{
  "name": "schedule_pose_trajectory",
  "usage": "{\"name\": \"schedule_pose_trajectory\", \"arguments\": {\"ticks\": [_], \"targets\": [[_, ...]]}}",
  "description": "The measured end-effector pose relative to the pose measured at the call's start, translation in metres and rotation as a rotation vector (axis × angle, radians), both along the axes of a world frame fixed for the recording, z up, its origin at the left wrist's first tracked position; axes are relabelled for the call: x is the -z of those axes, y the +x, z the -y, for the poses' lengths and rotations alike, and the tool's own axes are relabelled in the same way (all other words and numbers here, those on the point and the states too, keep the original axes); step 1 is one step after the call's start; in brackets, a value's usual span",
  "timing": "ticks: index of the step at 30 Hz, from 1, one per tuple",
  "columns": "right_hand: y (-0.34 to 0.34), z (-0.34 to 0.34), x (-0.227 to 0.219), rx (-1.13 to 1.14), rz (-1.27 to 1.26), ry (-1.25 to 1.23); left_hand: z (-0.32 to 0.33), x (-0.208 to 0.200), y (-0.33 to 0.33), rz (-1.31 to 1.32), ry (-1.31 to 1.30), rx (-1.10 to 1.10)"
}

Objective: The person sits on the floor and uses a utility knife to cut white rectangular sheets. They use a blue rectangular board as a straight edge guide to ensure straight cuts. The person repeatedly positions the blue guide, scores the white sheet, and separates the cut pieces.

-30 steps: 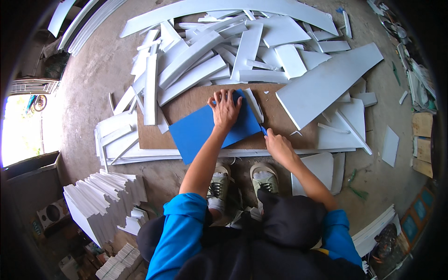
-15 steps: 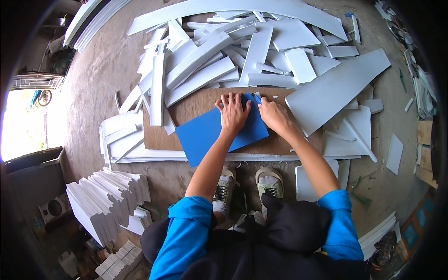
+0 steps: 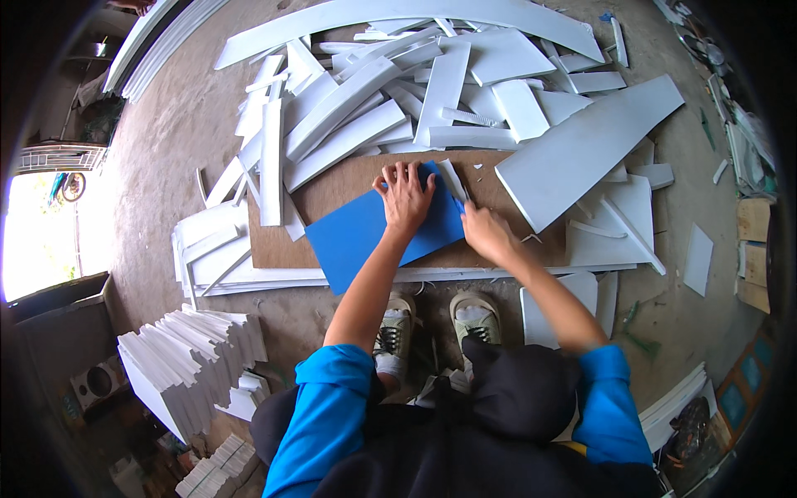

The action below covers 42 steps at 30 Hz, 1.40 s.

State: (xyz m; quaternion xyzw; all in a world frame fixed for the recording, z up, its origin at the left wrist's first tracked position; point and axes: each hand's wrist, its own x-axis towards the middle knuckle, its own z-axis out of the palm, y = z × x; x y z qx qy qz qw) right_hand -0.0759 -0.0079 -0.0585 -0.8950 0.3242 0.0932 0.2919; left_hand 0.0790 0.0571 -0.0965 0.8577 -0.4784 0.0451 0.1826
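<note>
Closest to me are the crouching person's blue sleeves and pale laced shoes (image 3: 432, 328), planted on the rough concrete floor (image 3: 166, 141) just short of the work. Past the shoes lies a flat brown board (image 3: 332, 187), matte like hardboard, and on it, tilted, a smooth blue sheet (image 3: 365, 236) with crisp straight edges. The left hand (image 3: 407, 195) lies flat on the sheet's far corner, fingers spread and pressing down. A second ago the right hand (image 3: 486, 232) was well off to the right of the sheet; now it sits just beside the sheet's right edge, fingers closed around a slim knife-like tool (image 3: 461, 199) whose tip lies along that edge. I cannot tell whether the blade is actually in the material. The left hand has hardly moved over that time, so I judge the sheet is being held as a template while the tool is run along its side. A thin white strip (image 3: 452, 176) lies right by the tool, near the fingertips. Beyond the board spreads a loose heap of white foam-like offcuts (image 3: 398, 91), long slats and broad slabs with chalky faces, overlapping at all angles. To the left, nearer, is a neat stack of white cut pieces (image 3: 191, 365).
</note>
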Motion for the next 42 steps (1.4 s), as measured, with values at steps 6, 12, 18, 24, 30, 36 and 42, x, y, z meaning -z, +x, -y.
{"name": "schedule_pose_trajectory", "arguments": {"ticks": [6, 12, 18, 24, 30, 36, 42], "targets": [[-0.043, -0.036, -0.005, 0.034, -0.045, -0.021, 0.002, 0.000, -0.005, 0.023, -0.010, 0.028], [-0.059, -0.051, 0.010, 0.075, -0.025, -0.046, 0.002, 0.003, -0.005, 0.025, -0.021, 0.004], [-0.063, -0.042, -0.003, 0.130, 0.043, -0.049, 0.000, -0.004, -0.002, 0.047, -0.077, 0.025], [-0.032, -0.007, -0.004, 0.205, 0.305, -0.037, 0.010, -0.038, 0.015, -0.041, -0.066, 0.115], [-0.005, 0.002, 0.027, 0.278, 0.247, 0.011, 0.000, -0.064, 0.086, 0.079, -0.070, 0.287], [-0.009, 0.003, 0.040, 0.313, 0.200, -0.001, -0.027, -0.051, 0.135, 0.297, 0.150, 0.141], [-0.012, 0.006, 0.036, 0.351, 0.251, -0.039, -0.014, -0.029, 0.030, -0.064, 0.069, 0.458]]}}
